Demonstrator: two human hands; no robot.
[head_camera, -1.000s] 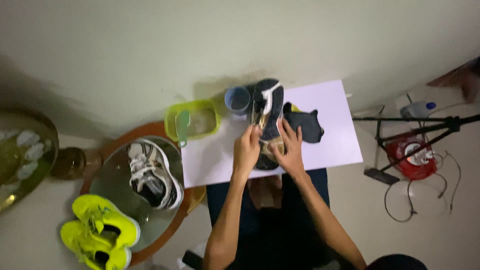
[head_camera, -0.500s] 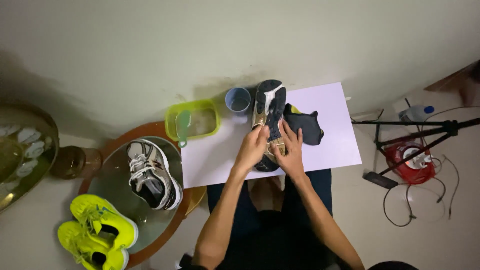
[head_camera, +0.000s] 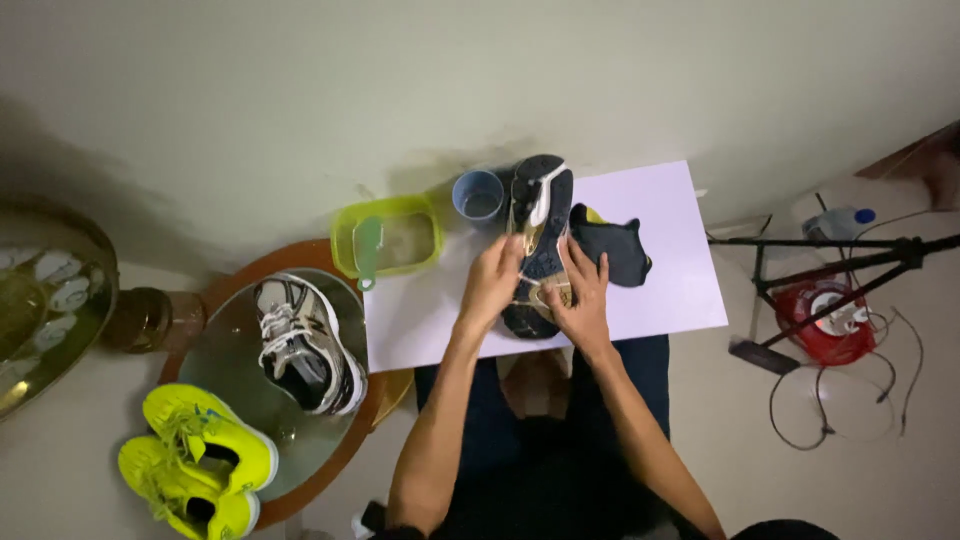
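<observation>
Now sole-up, the shoe (head_camera: 538, 240) lies on the white sheet (head_camera: 660, 250) between both hands, its raised, upright pose of a second ago lowered flat, a sign the work has shifted to the sole. Its long axis runs away from the person, toe farthest out. The left hand (head_camera: 492, 283) curls closed on its near edge; the right hand (head_camera: 580, 295) presses half-open on the heel. A dark cloth (head_camera: 612, 252) rests just right of them, a cup (head_camera: 479, 194) beyond the left.
</observation>
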